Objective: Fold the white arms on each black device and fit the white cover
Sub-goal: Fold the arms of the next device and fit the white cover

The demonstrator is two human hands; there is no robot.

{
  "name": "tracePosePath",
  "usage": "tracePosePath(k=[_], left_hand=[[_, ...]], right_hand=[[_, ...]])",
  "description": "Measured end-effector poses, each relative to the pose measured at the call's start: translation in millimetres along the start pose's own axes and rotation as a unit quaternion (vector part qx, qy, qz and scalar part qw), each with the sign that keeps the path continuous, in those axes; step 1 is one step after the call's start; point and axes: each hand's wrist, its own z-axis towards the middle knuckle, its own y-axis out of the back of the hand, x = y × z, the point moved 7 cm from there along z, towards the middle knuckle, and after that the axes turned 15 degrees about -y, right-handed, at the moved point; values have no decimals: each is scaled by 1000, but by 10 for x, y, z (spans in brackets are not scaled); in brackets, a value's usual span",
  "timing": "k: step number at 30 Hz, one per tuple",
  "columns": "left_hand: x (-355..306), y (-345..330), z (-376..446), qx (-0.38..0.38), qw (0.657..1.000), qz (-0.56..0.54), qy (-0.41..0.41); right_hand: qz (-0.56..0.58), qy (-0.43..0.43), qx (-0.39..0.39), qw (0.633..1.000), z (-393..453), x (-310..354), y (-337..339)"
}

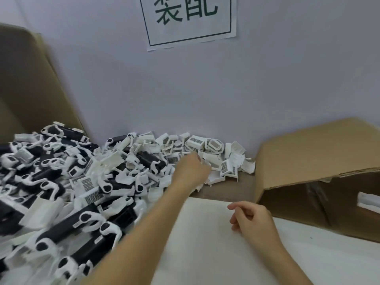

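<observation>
A tall cardboard box [24, 83] stands at the far left against the wall, and below it a deep heap of black devices [57, 233] with curved white arms spills across the desk [236, 188], thinning rightward into a pile of white covers [205, 153] with grey grilles along the wall under a paper sign [188, 19]. The left hand [191, 167] reaches into those covers, blurred, so I cannot tell whether its grip holds anything. Further right, the right hand [250, 219] hovers loosely curled and empty over a white sheet [205, 243], beside an open cardboard box [320, 157] lying on its side.
</observation>
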Motion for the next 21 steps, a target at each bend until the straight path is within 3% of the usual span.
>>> tracePosePath(k=[2,5,7,10,15,21], left_hand=[[126,209,216,33,990,138,8],[465,473,391,85,935,342,27],[744,566,415,132,919,370,47],[1011,537,411,178,929,322,24],[1000,641,477,69,952,295,-35],[630,1089,525,-144,970,175,-85]], right_hand=[[5,3,1,1000,1,2,6],[7,2,6,1000,11,-13,-6],[4,3,8,1000,26,-18,-17],[6,5,11,1000,47,-25,-14],[18,9,7,1000,66,-40,-2],[24,17,1,1000,74,-48,4]])
